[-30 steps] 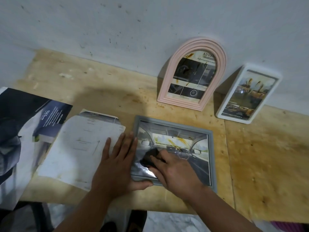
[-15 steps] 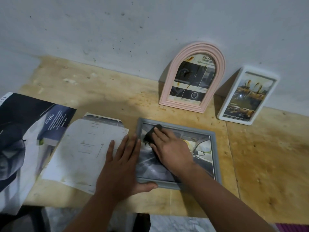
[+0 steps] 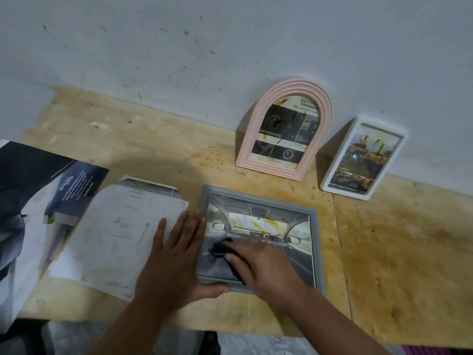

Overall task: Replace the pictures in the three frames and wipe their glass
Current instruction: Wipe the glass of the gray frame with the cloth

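A grey frame lies flat on the wooden table, with a car-interior picture under its glass and a yellow smear near the top middle. My right hand holds a small dark cloth and presses it on the lower left of the glass. My left hand lies flat at the frame's left edge, fingers straight, thumb along the bottom edge. A pink arched frame and a white frame lean against the wall behind, both with yellow smears on the glass.
A cut sheet of paper lies left of the grey frame, partly under my left hand. A large dark brochure covers the table's left end. The table's front edge runs close below my wrists.
My right hand has slid the cloth from the glass's upper left corner back down to the lower left. My left hand stays flat at the frame's edge.
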Demonstrator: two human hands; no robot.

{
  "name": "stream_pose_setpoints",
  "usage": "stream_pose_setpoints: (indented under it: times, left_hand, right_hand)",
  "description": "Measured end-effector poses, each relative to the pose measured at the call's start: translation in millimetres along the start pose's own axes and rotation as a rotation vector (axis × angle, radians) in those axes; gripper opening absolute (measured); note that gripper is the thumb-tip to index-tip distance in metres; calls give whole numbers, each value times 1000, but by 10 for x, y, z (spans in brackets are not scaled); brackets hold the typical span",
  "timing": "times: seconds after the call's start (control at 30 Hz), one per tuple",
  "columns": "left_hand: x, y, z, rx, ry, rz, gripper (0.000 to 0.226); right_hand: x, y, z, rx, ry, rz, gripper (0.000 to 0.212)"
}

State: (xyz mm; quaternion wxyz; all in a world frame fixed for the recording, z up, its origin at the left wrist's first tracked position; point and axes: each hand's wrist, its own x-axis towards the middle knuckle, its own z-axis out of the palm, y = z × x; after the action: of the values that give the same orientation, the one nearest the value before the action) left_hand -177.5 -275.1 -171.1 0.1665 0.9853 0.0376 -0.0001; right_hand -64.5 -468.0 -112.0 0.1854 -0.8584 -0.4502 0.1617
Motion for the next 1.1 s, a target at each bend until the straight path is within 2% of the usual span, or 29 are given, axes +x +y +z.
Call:
stream_pose_setpoints:
  times: [0.07,0.13,0.2,0.3,0.37,0.43,0.53,0.63,0.7,0.77,0.87,1.0,1.07,1.1]
  left_hand:
    - [-3,-2,-6,-1,-7,-8,138]
    - [-7,0,-10,2,-17,-11,138]
    - [-5,4,-18,5,-25,-14,138]
    - [-3,5,-28,10,-26,-15,138]
    - [-3,5,-29,14,-25,-14,138]
    - [-1,4,-26,23,-31,-13,138]
    - [-1,1,-24,30,-39,-12,138]
    - [-6,4,-26,32,-39,-12,138]
    - [-10,8,-28,35,-36,-12,137]
    - [-13,13,-29,39,-34,-12,137]
    - [-12,16,-30,38,-25,-8,136]
    - [-4,22,-25,49,-27,-12,136]
    - [-2,25,-22,53,-30,-15,137]
    - [-2,25,-22,53,-30,-15,137]
  right_hand:
    - [39,-69,-138,428,52,224,28]
    - [156,-90,-236,776,179,481,22]
    - [311,-30,-280,913,273,665,24]
    - [509,92,-223,985,324,751,20]
    - [602,134,-165,932,324,710,19]
    - [627,115,-135,822,315,677,27]
    - [585,38,-146,501,331,630,37]
    - [508,-31,-197,226,307,605,59]
    - [466,-60,-229,123,251,588,77]
    - [429,-63,-223,21,203,532,86]
    - [380,-50,-191,-175,60,432,79]
    - [372,-63,-151,-408,-79,325,50]
    - [396,-42,-177,-331,-60,335,45]
    - [416,-11,-218,-193,-14,395,45]
